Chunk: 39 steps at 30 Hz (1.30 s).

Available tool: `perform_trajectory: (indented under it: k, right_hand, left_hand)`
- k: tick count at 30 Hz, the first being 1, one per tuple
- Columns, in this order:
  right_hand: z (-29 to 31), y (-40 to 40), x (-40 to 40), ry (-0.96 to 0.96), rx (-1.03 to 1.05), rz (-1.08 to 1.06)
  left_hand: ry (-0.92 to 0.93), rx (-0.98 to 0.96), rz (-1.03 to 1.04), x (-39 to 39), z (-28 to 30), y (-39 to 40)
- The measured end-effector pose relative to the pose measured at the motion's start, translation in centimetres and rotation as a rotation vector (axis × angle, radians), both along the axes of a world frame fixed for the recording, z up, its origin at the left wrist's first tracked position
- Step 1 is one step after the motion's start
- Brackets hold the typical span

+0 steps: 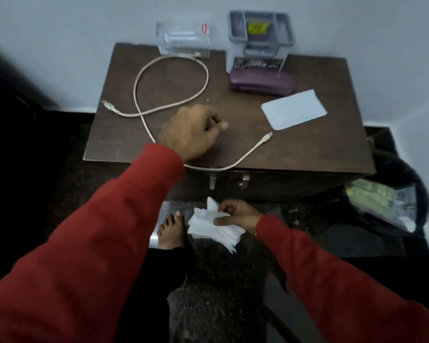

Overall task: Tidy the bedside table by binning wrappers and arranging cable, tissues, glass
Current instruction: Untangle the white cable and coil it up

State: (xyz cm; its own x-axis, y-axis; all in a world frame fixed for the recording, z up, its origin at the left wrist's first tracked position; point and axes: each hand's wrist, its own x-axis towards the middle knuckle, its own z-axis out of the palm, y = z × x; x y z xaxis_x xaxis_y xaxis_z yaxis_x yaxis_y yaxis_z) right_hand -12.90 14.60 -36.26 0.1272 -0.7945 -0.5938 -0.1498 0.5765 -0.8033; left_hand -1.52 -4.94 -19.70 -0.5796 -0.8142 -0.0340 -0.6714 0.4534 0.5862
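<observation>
**Left hand over the cable, right hand holding tissues**

Left hand hovers low over the bedside table, fingers curled in, thumb and forefinger pinched; whether anything small is held, cannot tell. White cable lies in a loose loop just left and behind it, one run passing under the wrist, plug end off to the right. Left hand is clearly nearer. Right hand sits below the table edge, clamped on crumpled tissues. Glass stands at the back, by the wall.

The grey organiser box bears a blurred label, perhaps ending "OPLI".
</observation>
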Motion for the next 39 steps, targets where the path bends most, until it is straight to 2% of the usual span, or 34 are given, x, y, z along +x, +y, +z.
perform_trajectory:
  k: [2,5,7,9,11,13,17,22,26,28,30,32,36,39]
  right_hand:
    - [6.2,-1.4,-0.5,-0.085,-0.076,0.068]
    - [13.9,-3.8,-1.7,-0.055,-0.261,0.074]
    - [17.5,-6.0,-2.7,0.058,-0.423,-0.046]
    - [19.9,-8.2,-3.9,0.223,-0.528,-0.141]
    - [21.0,-9.8,-5.2,0.486,-0.590,-0.093]
    - [21.0,-11.0,-5.9,0.658,-0.608,0.020]
    - [20.2,-13.5,-7.3,0.945,-0.469,0.138]
    - [19.8,-15.8,-11.8,1.105,-0.606,-0.139]
    - [17.9,-16.1,-14.1,1.274,-0.402,0.112]
    - [17.1,-15.9,-14.6,1.271,-0.405,0.127]
    - [16.5,-15.8,-14.9,1.265,-0.467,0.066]
    - [16.2,-15.7,-14.8,1.276,-0.515,0.038]
    - [16.0,-15.5,-14.3,1.144,-0.595,0.041]
    - [16.0,-15.1,-14.4,1.032,-0.606,0.102]
  left_hand:
    - [0.146,0.081,0.152,0.9,-1.2,1.2]
    - [0.466,0.171,0.391,1.6,-0.6,1.4]
    - [0.650,0.291,0.558,1.9,0.8,1.5]
    - [0.743,0.393,0.690,1.9,1.8,2.8]
    - [0.817,0.469,0.749,1.7,1.7,4.1]
    - [0.846,0.510,0.759,1.0,1.7,5.6]
    - [0.780,0.472,0.697,-0.6,1.3,5.8]
    - [0.717,0.424,0.595,-2.6,2.0,5.3]
    - [0.653,0.372,0.504,-3.6,1.7,5.1]
    - [0.518,0.219,0.387,-3.5,1.2,4.7]
    - [0.260,0.040,0.236,-3.2,0.6,4.3]
    - [0.085,-0.080,0.134,-3.0,0.3,3.9]
    - [-0.115,-0.135,-0.039,-4.1,0.2,3.1]
    - [-0.273,-0.098,-0.126,-5.5,-0.3,3.2]
